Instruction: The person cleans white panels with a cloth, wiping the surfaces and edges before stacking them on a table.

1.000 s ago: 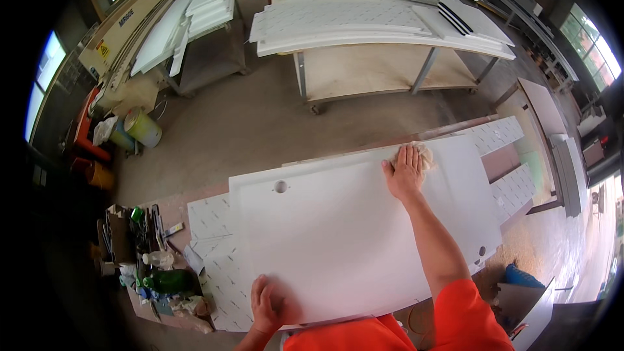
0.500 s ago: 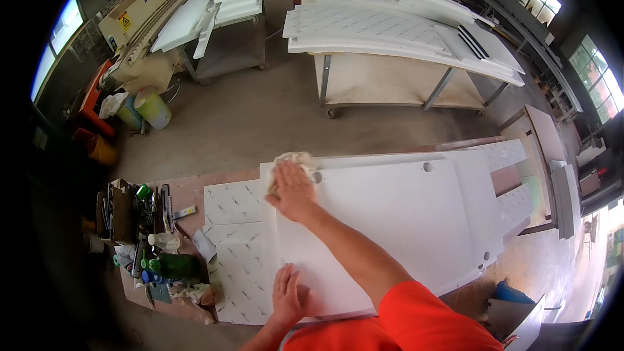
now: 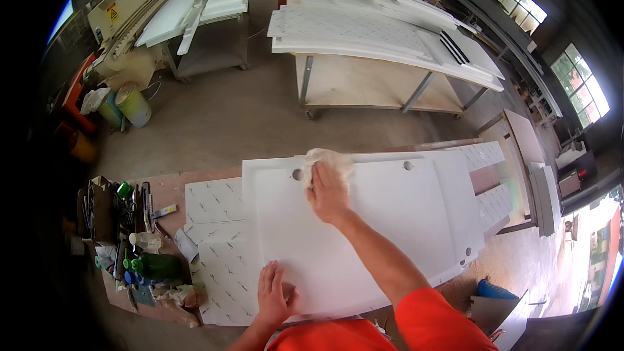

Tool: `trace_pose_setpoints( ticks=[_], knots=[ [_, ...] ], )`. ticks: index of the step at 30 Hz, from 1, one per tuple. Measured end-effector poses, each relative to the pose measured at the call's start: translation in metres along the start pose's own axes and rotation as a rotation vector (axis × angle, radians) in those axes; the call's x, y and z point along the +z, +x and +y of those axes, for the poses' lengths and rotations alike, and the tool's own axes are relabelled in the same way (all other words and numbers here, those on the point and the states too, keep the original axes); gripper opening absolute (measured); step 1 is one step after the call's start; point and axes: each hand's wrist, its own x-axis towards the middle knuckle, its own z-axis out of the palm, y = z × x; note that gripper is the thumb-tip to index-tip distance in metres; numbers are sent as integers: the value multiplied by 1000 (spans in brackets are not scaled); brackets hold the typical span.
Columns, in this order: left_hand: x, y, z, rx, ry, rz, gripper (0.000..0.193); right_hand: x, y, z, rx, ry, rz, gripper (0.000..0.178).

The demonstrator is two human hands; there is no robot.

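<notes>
A white panel [image 3: 390, 211] with round holes near its corners lies flat on top of other white sheets on the bench in front of me. My right hand [image 3: 329, 194] presses a crumpled cream cloth [image 3: 339, 163] against the panel's far edge, just right of the far left hole. Part of the cloth is hidden under the palm and fingers. Nearer to me, my left hand [image 3: 274, 294] rests on the panel's near left part, holding nothing, with its fingers stretched out and the thumb apart.
On the bench's left end sit a green bottle [image 3: 159, 266], a clear bottle [image 3: 145, 242], a box of tools [image 3: 104, 211] and a crumpled rag [image 3: 179, 296]. Film-printed sheets [image 3: 218, 253] lie beside the panel. Beyond, a wheeled table [image 3: 364, 78] carries stacked white panels.
My right hand and the cloth have slid rightward along the panel's far edge, past the far left hole. My left hand stays on the panel. The whole view has shifted slightly.
</notes>
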Motion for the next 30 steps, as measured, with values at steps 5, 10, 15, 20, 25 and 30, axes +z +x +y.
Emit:
trace_pose_setpoints(
  ticks=[5,10,15,20,25,30],
  knots=[
    [-2,-4,-1,7,19,29,66,-48,-4,104,421,293,67,70],
    [6,6,4,38,-34,18,66,-11,-21,208,541,-46,84,76],
    [3,-8,-3,21,17,22,67,-27,-28,67,153,-4,-55,76],
    [7,3,-1,69,23,13,68,-27,-24,201,468,54,183,74],
    [7,-2,0,56,31,45,67,1,-107,68,-72,85,61,73],
    [8,-2,-3,55,-41,71,63,-83,-209,9,27,572,-162,25]
  ],
)
